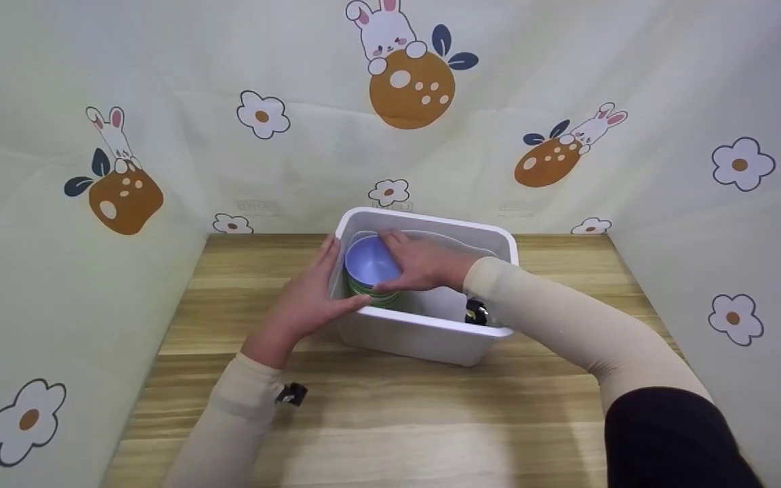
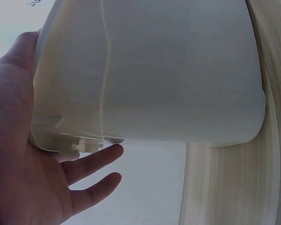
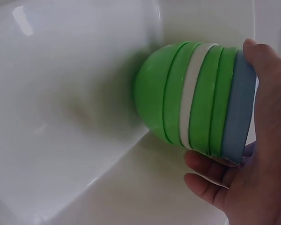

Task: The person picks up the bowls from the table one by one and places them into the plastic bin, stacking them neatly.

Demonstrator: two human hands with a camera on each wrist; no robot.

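Observation:
A white plastic bin (image 1: 431, 339) stands on the wooden table (image 1: 390, 420). Inside its left end my right hand (image 1: 424, 264) grips a nested stack of bowls (image 1: 369, 261), tilted on its side against the bin's inner wall (image 3: 61, 93). The stack of bowls (image 3: 178, 98) runs green, white, green, with a light blue bowl on the open side. My right hand (image 3: 267, 140) has its thumb over the blue rim and its fingers curled beneath. My left hand (image 1: 306, 301) lies flat against the outside of the bin's left wall, fingers straight. The left wrist view shows the left hand (image 2: 18, 154) under the bin (image 2: 154, 70).
A cream cloth backdrop (image 1: 160, 135) printed with rabbits and flowers closes off the table at the back and both sides. A small black wrist-camera mount (image 1: 291, 394) sits at my left sleeve. Another dark object (image 1: 476, 312) shows under my right forearm inside the bin.

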